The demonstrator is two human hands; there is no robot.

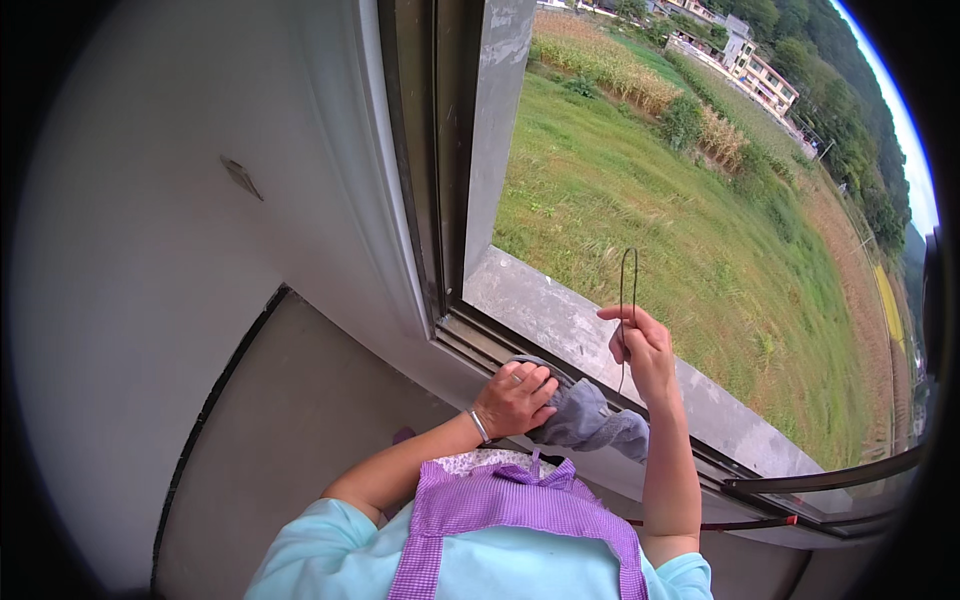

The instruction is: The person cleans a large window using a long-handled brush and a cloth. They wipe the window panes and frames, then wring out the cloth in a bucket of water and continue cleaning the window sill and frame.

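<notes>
My left hand grips one end of a grey cloth that lies bunched along the window's sill track. Its fingers curl over the fabric. Over the outer concrete ledge, my right hand pinches a thin bent metal wire between thumb and fingers. The wire's rounded loop points up and away, and one straight leg runs down towards the cloth. The far end of the cloth passes behind my right forearm, so part of it is hidden.
A dark metal window frame stands beside the white wall, which bears a small plate. At the right is a sliding sash. A dark rod with a red tip lies below the sill. Outside the opening is a grassy slope.
</notes>
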